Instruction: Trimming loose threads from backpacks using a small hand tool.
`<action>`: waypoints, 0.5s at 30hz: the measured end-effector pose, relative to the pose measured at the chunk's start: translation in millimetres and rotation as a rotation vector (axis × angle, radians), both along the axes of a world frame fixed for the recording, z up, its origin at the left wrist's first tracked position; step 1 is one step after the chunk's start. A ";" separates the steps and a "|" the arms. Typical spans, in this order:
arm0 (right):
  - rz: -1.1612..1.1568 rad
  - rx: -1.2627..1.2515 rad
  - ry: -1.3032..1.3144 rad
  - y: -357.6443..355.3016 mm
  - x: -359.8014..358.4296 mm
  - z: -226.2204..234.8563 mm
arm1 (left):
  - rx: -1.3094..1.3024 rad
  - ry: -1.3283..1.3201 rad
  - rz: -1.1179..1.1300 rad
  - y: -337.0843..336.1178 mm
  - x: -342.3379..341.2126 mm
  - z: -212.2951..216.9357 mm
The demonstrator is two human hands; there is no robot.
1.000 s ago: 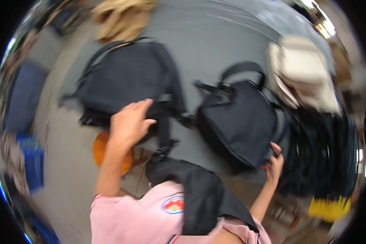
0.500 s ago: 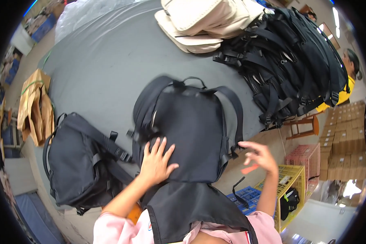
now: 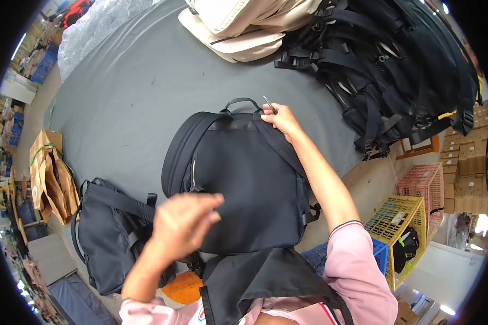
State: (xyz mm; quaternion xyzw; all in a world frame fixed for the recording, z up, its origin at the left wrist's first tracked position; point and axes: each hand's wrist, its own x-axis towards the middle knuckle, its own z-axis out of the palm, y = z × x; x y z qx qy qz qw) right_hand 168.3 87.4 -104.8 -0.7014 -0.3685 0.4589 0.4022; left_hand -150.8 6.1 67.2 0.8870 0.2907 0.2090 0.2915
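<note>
Your right hand [image 3: 279,116] pinches small scissors [image 3: 269,104] at the backpack [image 3: 244,184] top; your left hand [image 3: 181,222] hovers, loosely curled. Next, trimming needs steadying.

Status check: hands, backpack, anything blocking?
Right hand pinching small metal tool at black backpack top, by handle. Left hand hovering above it, empty. Second black bag alongside, left.

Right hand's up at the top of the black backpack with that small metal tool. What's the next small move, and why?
Probably bring the left hand down flat onto the black backpack to steady it. The right hand already pinches a thin metal tool at the top edge beside the carry handle, while the left hovers blurred above the bag, touching nothing, so the bag lies unbraced.
</note>
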 end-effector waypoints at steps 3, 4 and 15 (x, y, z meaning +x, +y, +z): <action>0.081 0.040 -0.067 -4.4 -3.7 4.2 | 0.094 -0.133 0.079 96.3 38.0 11.6; 0.075 0.045 -0.065 -5.0 -10.8 4.1 | 0.109 -0.130 0.125 132.1 54.4 7.5; 0.000 0.087 -0.108 11.7 -19.4 -6.6 | -0.654 0.182 -0.139 214.8 144.9 -150.4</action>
